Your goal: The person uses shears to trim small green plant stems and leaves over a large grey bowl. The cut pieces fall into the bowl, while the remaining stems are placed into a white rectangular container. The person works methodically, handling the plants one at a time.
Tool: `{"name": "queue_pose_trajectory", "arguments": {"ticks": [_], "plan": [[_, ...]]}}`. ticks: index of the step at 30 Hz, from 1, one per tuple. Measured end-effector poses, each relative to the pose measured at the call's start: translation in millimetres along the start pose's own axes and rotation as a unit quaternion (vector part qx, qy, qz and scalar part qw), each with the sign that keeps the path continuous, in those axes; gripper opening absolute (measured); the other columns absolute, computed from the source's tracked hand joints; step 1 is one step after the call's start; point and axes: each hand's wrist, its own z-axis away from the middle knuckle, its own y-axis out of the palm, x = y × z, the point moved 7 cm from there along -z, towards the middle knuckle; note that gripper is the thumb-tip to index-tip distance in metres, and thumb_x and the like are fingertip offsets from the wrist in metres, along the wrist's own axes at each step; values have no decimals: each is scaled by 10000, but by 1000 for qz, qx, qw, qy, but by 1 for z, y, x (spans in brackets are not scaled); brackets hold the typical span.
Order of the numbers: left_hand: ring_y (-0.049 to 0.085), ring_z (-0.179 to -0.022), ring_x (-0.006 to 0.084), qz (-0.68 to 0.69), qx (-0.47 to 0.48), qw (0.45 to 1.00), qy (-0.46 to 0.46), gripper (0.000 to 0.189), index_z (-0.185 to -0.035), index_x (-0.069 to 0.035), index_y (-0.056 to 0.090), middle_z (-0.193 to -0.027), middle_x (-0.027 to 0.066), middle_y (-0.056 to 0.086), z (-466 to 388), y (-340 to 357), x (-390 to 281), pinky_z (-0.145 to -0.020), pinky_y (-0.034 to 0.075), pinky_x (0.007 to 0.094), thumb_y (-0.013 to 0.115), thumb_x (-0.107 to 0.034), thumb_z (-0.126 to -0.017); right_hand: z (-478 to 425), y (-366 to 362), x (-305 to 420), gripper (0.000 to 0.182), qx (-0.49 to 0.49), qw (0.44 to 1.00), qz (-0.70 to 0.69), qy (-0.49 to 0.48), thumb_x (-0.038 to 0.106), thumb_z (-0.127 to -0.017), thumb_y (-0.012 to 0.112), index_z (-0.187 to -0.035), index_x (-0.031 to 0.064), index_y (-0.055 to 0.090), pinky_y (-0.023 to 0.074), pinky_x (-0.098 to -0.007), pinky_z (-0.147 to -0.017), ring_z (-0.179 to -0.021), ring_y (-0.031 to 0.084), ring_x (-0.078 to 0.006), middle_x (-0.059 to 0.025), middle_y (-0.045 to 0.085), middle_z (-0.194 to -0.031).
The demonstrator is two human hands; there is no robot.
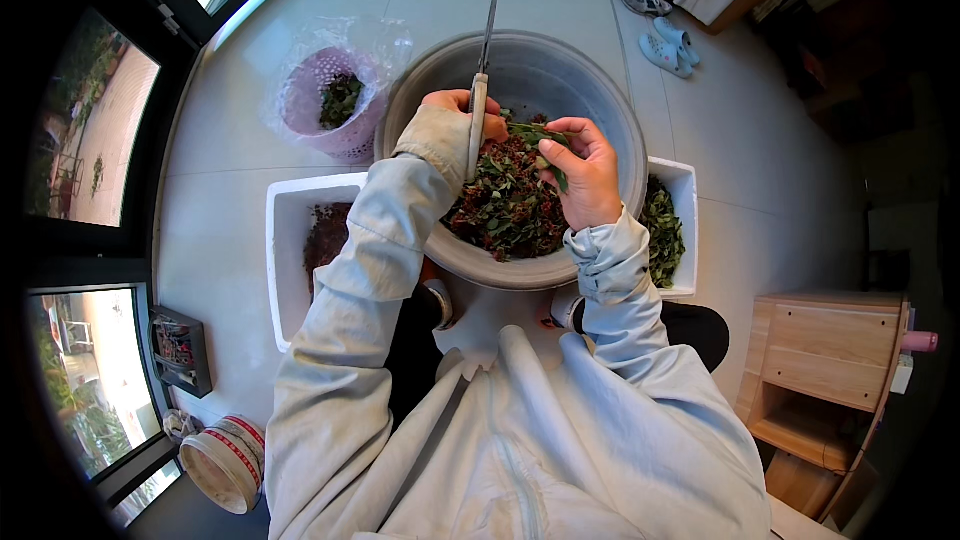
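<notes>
My left hand (457,106) holds a pair of scissors (480,90) with pale handles. Their narrow blades point away from me, past the far rim of a large grey basin (600,67). Between the thumb and fingers of my right hand (589,169) is a green leafy sprig (551,141). Its stem reaches toward my left fingertips; whether they touch it, I cannot tell. Below both hands, a heap of cut plant matter (510,202), green leaves mixed with reddish-brown clusters, lies in the basin. My left hand and the scissors hide part of that heap.
Left of the basin stands a pink perforated basket (352,142) lined with clear plastic, leaves inside. White foam boxes flank the basin: the left box (281,262) holds reddish-brown matter, the right box (686,195) green leaves. A wooden cabinet (832,352) is at right, a bucket (225,465) lower left.
</notes>
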Motion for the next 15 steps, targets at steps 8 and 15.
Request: {"name": "queue_pose_trajectory", "arguments": {"ticks": [8, 15], "plan": [[569, -750, 110, 42, -103, 993, 36, 296, -931, -47, 614, -837, 28, 617, 17, -25, -29, -631, 462, 235, 699, -265, -748, 2, 7, 8, 162, -45, 995, -86, 33, 35, -790, 638, -921, 65, 548, 461, -221, -559, -677, 566, -104, -9, 570, -809], [532, -615, 77, 24, -80, 981, 175, 233, -866, -28, 608, -707, 14, 595, 52, -27, -51, -547, 421, 206, 721, -156, -707, 12, 32, 25, 155, -15, 994, -104, 12, 22, -798, 623, -924, 58, 542, 474, -228, -584, -678, 570, -116, -25, 576, -813]]}}
